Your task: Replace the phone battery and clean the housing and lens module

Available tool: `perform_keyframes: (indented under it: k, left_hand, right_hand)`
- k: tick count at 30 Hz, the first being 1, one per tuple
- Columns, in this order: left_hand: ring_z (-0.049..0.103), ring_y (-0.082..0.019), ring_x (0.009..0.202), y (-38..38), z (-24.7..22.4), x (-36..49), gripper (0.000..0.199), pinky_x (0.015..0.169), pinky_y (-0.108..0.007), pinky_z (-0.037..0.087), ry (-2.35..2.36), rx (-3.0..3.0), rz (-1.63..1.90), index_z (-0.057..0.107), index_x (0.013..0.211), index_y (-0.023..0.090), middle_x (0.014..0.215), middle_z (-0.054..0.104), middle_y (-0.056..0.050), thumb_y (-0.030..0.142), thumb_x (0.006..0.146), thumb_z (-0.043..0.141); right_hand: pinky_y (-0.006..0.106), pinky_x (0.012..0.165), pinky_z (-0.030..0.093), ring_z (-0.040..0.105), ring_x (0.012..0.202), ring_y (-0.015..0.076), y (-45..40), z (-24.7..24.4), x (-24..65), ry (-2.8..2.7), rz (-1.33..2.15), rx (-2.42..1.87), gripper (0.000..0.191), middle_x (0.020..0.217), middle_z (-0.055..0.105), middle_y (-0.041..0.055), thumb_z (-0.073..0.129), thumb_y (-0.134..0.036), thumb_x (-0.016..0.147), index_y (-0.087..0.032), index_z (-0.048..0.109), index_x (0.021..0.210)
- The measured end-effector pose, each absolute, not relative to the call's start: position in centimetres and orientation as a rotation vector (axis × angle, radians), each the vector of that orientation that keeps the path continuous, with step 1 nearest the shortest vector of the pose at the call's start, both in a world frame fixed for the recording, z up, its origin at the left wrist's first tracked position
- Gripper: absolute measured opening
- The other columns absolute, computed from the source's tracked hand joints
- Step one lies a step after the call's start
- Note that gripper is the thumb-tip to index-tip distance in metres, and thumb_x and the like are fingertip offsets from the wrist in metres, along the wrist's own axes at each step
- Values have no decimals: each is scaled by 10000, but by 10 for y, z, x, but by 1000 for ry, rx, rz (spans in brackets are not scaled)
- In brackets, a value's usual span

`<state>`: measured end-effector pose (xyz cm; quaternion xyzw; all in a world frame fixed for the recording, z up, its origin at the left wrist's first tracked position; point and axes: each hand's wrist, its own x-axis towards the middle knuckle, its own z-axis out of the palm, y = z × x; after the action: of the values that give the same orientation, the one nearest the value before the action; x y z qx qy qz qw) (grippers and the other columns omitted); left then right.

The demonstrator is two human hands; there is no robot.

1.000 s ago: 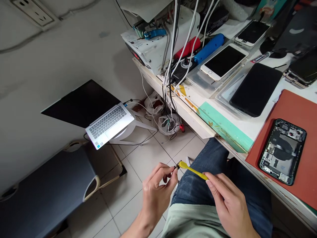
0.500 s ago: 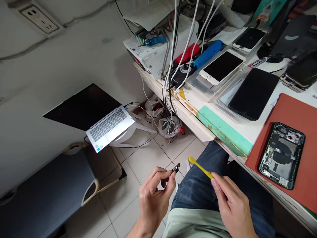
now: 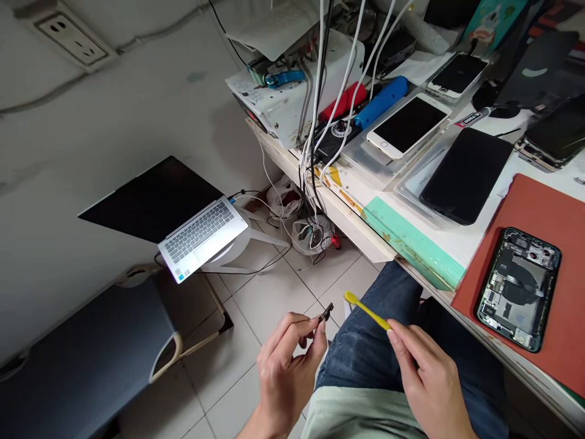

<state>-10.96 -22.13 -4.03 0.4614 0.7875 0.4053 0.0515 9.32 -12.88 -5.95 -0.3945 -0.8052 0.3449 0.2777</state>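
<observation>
Over the floor beside my lap, my left hand pinches a small dark metallic phone part between thumb and fingertips. My right hand grips a yellow toothbrush by its handle, its head pointing up and left. A short gap separates the brush head from the small part; its bristles cannot be made out. To the right, an opened phone with its inside facing up lies on a reddish-brown mat at the table edge.
Several phones lie on the table, among them a white one and a black one on clear cases. White cables hang over the table's corner. At left, an open laptop rests on a white stool, near a grey folding bed.
The toothbrush head has moved slightly left, nearer the small part. My left hand has shifted a little to the right and turned the part slightly. Both grips stay the same.
</observation>
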Motion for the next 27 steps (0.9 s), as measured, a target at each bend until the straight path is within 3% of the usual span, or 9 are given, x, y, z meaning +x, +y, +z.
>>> perform_keyframes:
  k: [6,15,21,27]
  left_hand:
    - [495,-115,560,-222,-43,-110,167,514,-251,348,2221,1059,1319,711,805,234,671,585,29,180,964,710]
    - [450,-127,621,-219,-40,-112,233,548,-249,338,2034,616,1420,746,751,204,692,551,3,352,930,770]
    - [411,-120,611,-215,-40,-118,331,560,-240,343,1946,392,1376,739,692,185,620,496,15,455,864,823]
    - [419,-126,639,-216,-39,-111,276,573,-260,325,2053,469,1310,765,739,191,701,553,-3,422,890,781]
  right_hand:
    - [226,681,636,760,759,167,-134,-58,90,-2078,1142,-1007,286,874,753,61,538,-165,1085,-201,757,1265]
    - [207,688,638,762,754,156,-135,-60,93,-2045,1184,-1046,252,864,756,50,556,-189,1086,-195,771,1218]
    - [211,735,621,749,791,155,-137,-64,111,-2131,986,-1060,227,912,749,61,611,-163,1065,-184,751,1243]
    - [281,747,598,707,827,174,-138,-60,89,-2188,903,-921,330,930,724,70,593,-60,1051,-177,690,1343]
